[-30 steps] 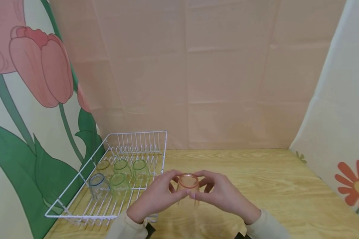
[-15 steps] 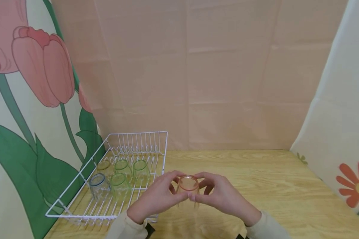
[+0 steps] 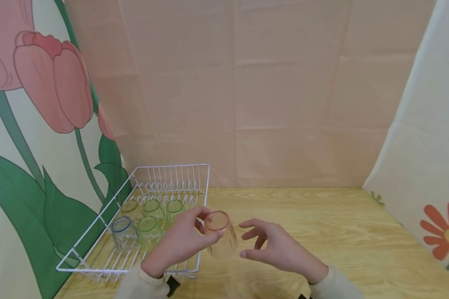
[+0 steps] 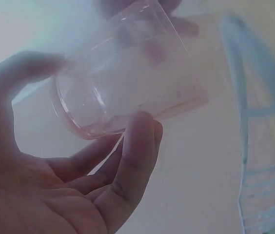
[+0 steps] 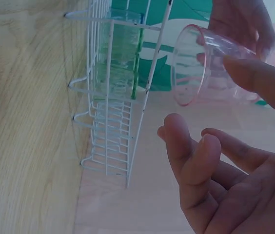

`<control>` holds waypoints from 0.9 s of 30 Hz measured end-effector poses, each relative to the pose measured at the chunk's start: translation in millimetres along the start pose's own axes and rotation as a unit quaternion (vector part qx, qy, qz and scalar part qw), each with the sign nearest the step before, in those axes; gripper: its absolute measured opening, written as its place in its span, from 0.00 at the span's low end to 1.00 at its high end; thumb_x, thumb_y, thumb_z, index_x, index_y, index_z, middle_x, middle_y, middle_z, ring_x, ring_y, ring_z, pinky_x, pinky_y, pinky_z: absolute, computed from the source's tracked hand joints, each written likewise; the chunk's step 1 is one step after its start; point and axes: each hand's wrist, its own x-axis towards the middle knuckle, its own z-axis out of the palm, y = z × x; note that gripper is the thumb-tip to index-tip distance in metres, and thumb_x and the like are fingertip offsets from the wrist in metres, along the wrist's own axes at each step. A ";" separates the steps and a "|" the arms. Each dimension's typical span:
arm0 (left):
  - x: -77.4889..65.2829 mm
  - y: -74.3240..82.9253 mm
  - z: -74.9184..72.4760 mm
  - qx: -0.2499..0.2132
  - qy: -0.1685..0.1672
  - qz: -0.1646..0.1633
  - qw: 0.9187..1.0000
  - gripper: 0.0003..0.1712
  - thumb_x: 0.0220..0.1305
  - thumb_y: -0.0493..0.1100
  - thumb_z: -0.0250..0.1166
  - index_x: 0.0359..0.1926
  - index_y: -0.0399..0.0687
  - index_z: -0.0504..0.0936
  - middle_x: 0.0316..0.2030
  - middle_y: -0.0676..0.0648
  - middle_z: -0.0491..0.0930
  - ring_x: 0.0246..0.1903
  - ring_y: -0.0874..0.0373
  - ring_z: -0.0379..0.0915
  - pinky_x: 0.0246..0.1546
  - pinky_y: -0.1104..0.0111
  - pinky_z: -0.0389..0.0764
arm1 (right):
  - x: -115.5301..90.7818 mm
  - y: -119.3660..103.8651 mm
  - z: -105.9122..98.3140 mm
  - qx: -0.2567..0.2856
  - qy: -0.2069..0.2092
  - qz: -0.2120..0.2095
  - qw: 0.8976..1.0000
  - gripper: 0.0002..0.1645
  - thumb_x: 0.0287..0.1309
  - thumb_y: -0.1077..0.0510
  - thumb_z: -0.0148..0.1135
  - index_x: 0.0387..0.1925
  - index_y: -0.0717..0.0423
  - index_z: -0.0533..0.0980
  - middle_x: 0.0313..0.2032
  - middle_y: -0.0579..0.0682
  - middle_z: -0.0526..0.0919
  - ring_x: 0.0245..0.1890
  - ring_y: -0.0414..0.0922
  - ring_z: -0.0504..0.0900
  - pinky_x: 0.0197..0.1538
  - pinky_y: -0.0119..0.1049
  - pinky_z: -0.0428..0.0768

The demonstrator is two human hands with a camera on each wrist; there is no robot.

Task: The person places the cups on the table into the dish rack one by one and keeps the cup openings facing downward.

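In the head view, my left hand (image 3: 181,241) grips a clear, pink-tinted drinking glass (image 3: 226,241) near its top end, thumb on the near side and fingers behind. The glass hangs slightly tilted above the table, just right of the rack. The left wrist view shows the same glass (image 4: 142,73) between thumb and fingers. Apart from it, to the right, my right hand (image 3: 273,249) has its fingers spread and loosely bent around nothing. In the right wrist view, a gap separates these fingers (image 5: 176,141) from the glass (image 5: 188,68).
A white wire dish rack (image 3: 104,272) stands on the wooden table (image 3: 303,232) at the left. Inside it are several glasses: a blue-rimmed glass (image 3: 124,238), a yellowish glass (image 3: 130,207) and green ones such as the front green glass (image 3: 149,234). A pink-beige sheet (image 3: 284,104) hangs behind.
Both hands held the pink glass before. The right hand has let go and its fingers have opened. The left hand has carried the glass a little left and up, toward the rack.
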 end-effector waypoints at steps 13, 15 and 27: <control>2.9 -19.5 -53.1 0.073 0.068 -0.085 0.991 0.26 0.48 0.53 0.72 0.45 0.46 0.75 0.32 0.51 0.78 0.30 0.60 0.73 0.24 0.69 0.74 | -1.5 5.6 -4.0 -0.024 -0.012 0.003 1.000 0.29 0.53 0.43 0.66 0.57 0.39 0.69 0.47 0.50 0.82 0.28 0.35 0.78 0.25 0.32 0.76; 4.1 -26.0 -60.5 0.089 0.061 -0.095 0.990 0.28 0.49 0.55 0.72 0.45 0.45 0.75 0.33 0.50 0.78 0.32 0.59 0.74 0.25 0.69 0.75 | -1.6 5.7 -4.2 -0.021 -0.013 0.005 1.000 0.29 0.53 0.43 0.66 0.57 0.39 0.69 0.47 0.50 0.82 0.28 0.36 0.78 0.25 0.33 0.76; 13.7 -62.7 -77.2 0.138 0.019 -0.118 0.983 0.24 0.49 0.57 0.71 0.29 0.44 0.72 0.23 0.49 0.71 0.22 0.58 0.65 0.20 0.67 0.67 | -3.7 9.1 -0.5 -0.021 -0.010 0.001 1.000 0.27 0.54 0.44 0.65 0.55 0.41 0.71 0.47 0.50 0.82 0.27 0.36 0.78 0.23 0.33 0.76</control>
